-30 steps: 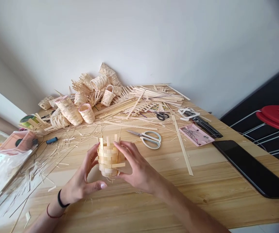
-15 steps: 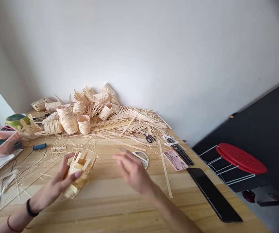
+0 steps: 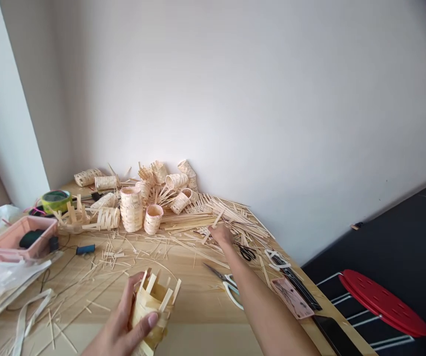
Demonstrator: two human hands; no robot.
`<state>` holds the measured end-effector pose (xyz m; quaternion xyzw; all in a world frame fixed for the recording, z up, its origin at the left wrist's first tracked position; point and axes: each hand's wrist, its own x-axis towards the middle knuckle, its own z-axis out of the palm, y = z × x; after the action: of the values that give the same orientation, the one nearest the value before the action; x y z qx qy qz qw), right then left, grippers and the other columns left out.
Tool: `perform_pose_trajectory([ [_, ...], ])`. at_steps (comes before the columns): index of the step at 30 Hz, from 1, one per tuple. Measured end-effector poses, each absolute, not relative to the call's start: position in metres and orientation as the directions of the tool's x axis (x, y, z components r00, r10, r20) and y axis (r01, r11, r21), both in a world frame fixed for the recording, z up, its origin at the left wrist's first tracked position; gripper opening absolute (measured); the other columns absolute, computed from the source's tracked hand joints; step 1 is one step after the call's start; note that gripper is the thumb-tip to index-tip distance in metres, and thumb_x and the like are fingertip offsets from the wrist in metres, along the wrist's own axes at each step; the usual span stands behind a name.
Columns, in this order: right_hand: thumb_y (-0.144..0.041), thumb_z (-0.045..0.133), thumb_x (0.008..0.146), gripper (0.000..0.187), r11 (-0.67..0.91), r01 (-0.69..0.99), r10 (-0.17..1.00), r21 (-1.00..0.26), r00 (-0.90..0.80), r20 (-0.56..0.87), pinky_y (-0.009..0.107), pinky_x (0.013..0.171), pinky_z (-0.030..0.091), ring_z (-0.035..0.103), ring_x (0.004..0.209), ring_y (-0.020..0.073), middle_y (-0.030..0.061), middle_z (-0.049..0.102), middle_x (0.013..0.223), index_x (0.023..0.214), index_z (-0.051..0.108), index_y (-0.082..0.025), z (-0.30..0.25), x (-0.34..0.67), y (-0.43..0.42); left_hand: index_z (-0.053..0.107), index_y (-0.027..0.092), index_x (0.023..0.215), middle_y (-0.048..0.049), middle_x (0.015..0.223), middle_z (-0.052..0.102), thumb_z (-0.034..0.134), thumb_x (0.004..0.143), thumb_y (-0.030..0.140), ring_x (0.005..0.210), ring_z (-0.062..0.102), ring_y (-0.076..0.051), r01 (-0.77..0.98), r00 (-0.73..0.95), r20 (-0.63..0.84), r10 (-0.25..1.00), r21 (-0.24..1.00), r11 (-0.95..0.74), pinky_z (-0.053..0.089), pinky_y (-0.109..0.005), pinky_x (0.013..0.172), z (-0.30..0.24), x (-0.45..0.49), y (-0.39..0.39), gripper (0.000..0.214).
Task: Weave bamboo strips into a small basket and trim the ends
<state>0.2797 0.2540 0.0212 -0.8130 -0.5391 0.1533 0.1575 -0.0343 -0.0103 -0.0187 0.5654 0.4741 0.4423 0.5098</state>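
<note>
My left hand [image 3: 124, 329] is wrapped round a small half-woven bamboo basket [image 3: 152, 307] with loose strip ends sticking up, held low at the near edge of the wooden table [image 3: 194, 316]. My right arm stretches across the table, and my right hand [image 3: 221, 234] rests on the pile of flat bamboo strips [image 3: 213, 217] by the wall. Its fingers curl down into the strips; what they hold, if anything, I cannot make out.
Several finished small woven baskets [image 3: 131, 207] are heaped at the back by the wall. White-handled scissors [image 3: 230, 289], black scissors [image 3: 248, 253], a pink tray [image 3: 294, 299], a pink box [image 3: 16, 240], a tape roll [image 3: 55, 200] and a red stool [image 3: 383, 306] lie around.
My right hand let go of the basket and reached away to the strip pile at the back. My left hand kept the basket, now tilted. The camera has lifted toward the wall.
</note>
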Motion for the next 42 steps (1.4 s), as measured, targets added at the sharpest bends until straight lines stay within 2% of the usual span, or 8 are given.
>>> perform_pose_trajectory([
  [7, -0.035, 0.070, 0.103, 0.035, -0.463, 0.684, 0.883, -0.564, 0.411, -0.226, 0.047, 0.095, 0.062, 0.070, 0.114, 0.0266, 0.0114, 0.067, 0.134, 0.133, 0.065, -0.017, 0.028, 0.270, 0.256, 0.040, 0.032, 0.148, -0.0094, 0.139, 0.065, 0.065, 0.096, 0.059, 0.126, 0.062, -0.034, 0.090, 0.175, 0.007, 0.984, 0.996, -0.023, 0.048, -0.046, 0.113, -0.012, -0.046, -0.007, 0.064],
  [15, -0.034, 0.069, 0.104, 0.028, -0.311, 0.444, 0.950, -0.840, 0.179, -0.256, 0.037, 0.080, 0.065, 0.073, 0.095, 0.0204, 0.0081, 0.071, 0.119, 0.125, 0.067, -0.015, 0.058, 0.300, 0.194, 0.028, 0.033, 0.150, -0.0109, 0.140, 0.064, 0.061, 0.098, 0.063, 0.123, 0.065, -0.031, 0.086, 0.207, -0.012, 0.978, 0.996, -0.006, 0.047, -0.042, 0.110, -0.017, -0.045, -0.002, 0.069],
  [21, -0.037, 0.069, 0.104, 0.023, -0.151, 0.244, 0.980, -0.958, -0.087, -0.177, 0.033, 0.074, 0.062, 0.071, 0.082, 0.0168, 0.0035, 0.071, 0.098, 0.106, 0.068, -0.014, 0.060, 0.305, 0.110, 0.027, 0.031, 0.145, -0.0053, 0.110, 0.071, 0.063, 0.097, 0.061, 0.095, 0.067, -0.025, 0.043, 0.237, 0.043, 0.971, 0.998, -0.054, 0.052, -0.040, 0.091, -0.002, -0.041, -0.009, 0.067],
  [24, -0.047, 0.079, 0.092, 0.035, -0.060, 0.144, 0.966, -0.988, -0.242, -0.094, 0.028, 0.069, 0.055, 0.066, 0.074, 0.0148, 0.0016, 0.069, 0.086, 0.099, 0.062, -0.016, 0.058, 0.294, 0.089, 0.027, 0.031, 0.146, -0.0050, 0.108, 0.070, 0.066, 0.097, 0.057, 0.090, 0.068, -0.024, 0.025, 0.251, 0.067, 0.966, 0.997, -0.075, 0.054, -0.036, 0.083, 0.004, -0.039, -0.012, 0.068],
  [28, -0.062, 0.079, 0.086, 0.052, 0.072, 0.040, 0.906, -0.997, -0.420, 0.049, 0.024, 0.056, 0.039, 0.051, 0.060, 0.0100, -0.0027, 0.064, 0.079, 0.107, 0.059, -0.019, 0.056, 0.267, 0.077, 0.035, 0.027, 0.144, -0.0059, 0.109, 0.068, 0.073, 0.094, 0.049, 0.096, 0.066, -0.024, 0.203, 0.126, 0.150, 0.981, 0.964, -0.174, 0.052, -0.039, 0.093, 0.016, -0.035, -0.022, 0.066],
  [33, -0.062, 0.064, 0.099, 0.044, 0.143, -0.047, 0.820, -0.989, -0.553, 0.146, 0.025, 0.054, 0.034, 0.045, 0.056, 0.0096, -0.0043, 0.057, 0.070, 0.095, 0.058, -0.019, 0.047, 0.249, 0.049, 0.034, 0.025, 0.145, -0.0037, 0.102, 0.070, 0.070, 0.096, 0.052, 0.093, 0.068, -0.024, 0.246, -0.054, 0.104, 0.993, 0.965, -0.088, 0.055, -0.037, 0.087, 0.029, -0.018, -0.035, 0.066],
  [37, -0.056, 0.053, 0.106, 0.036, 0.108, -0.036, 0.764, -0.993, -0.636, 0.106, 0.025, 0.054, 0.037, 0.048, 0.053, 0.0099, -0.0043, 0.060, 0.071, 0.105, 0.054, -0.020, 0.036, 0.249, 0.032, 0.036, 0.026, 0.139, -0.0062, 0.110, 0.071, 0.066, 0.098, 0.052, 0.098, 0.069, -0.024, 0.331, -0.123, 0.133, 0.983, 0.940, -0.086, 0.055, -0.039, 0.090, 0.021, -0.002, -0.035, 0.057],
  [42, -0.047, 0.051, 0.104, 0.026, 0.082, -0.012, 0.745, -0.997, -0.663, 0.069, 0.024, 0.051, 0.038, 0.047, 0.049, 0.0091, -0.0053, 0.060, 0.068, 0.100, 0.050, -0.021, 0.028, 0.248, 0.025, 0.039, 0.026, 0.132, -0.0013, 0.097, 0.068, 0.066, 0.097, 0.054, 0.084, 0.066, -0.022, 0.531, -0.216, 0.229, 0.949, 0.844, -0.083, 0.053, -0.038, 0.082, 0.011, 0.014, -0.026, 0.052],
])
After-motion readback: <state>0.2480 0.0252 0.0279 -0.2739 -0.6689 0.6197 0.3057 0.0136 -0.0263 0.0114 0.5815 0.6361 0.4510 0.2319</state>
